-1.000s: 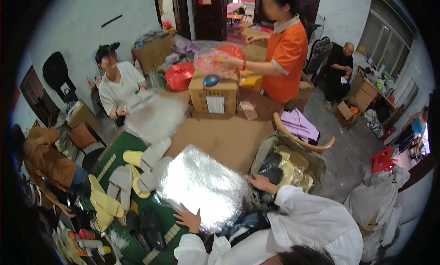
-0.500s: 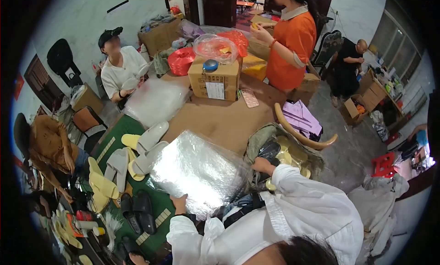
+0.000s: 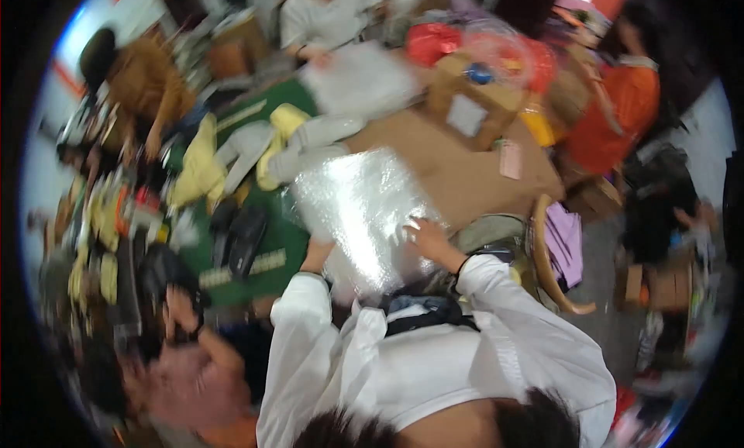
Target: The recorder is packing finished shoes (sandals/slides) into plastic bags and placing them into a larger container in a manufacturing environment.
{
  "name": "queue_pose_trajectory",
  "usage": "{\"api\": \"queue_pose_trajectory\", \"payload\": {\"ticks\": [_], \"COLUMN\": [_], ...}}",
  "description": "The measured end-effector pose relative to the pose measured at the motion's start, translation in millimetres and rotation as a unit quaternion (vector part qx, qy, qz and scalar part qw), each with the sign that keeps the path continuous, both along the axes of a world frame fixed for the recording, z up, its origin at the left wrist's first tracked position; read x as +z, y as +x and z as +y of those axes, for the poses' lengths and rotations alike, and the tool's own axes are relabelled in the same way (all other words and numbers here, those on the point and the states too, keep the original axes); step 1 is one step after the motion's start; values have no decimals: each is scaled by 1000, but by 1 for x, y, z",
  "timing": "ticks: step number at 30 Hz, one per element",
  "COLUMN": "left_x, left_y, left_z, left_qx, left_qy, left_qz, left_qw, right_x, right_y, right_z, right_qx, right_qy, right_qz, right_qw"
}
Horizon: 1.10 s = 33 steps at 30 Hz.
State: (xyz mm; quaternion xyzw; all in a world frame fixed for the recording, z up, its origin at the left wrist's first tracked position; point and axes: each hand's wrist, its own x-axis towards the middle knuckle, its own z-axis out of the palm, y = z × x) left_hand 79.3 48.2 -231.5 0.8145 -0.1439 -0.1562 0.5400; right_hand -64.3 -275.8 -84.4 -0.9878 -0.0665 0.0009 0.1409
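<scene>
1. Black slippers sit on the green mat, left of me. A wide left swing could knock them.
2. Grey slippers are right by the film's upper-left corner; if I drag that way, it likely snags there.
3. My left hand is at the film's left edge. Fingertips hidden, can't tell if they grip. Weak hold = skew.
4. Clear plastic film lies right in front of me, near edge by my waist. Slick-looking; tilt could slide it into my lap. Single or stacked, can't tell.
5. My right hand rests on the film's right side, fingers parted, nothing pinched that I see. Pressing only, so it could slip.
6. Slipper sack is just beyond; my sleeve could catch it.
</scene>
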Motion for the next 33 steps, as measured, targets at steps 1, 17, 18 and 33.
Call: {"api": "queue_pose_trajectory", "payload": {"ticks": [1,17,18,33], "left_x": [-6,99,99,159], "left_y": [-12,-58,-48,43], "left_z": [15,11,13,129], "left_qx": [82,180,203,655], "left_qy": [83,261,238,77], "left_qz": [-79,149,163,253], "left_qw": [990,937,936,708], "right_x": [0,-36,-36,-58], "right_y": [9,39,43,51], "right_z": [22,74,74,83], "right_qx": [59,89,94,74], "right_qy": [-28,-19,-25,-37], "right_qz": [13,324,348,350], "right_qw": [998,942,933,933]}}
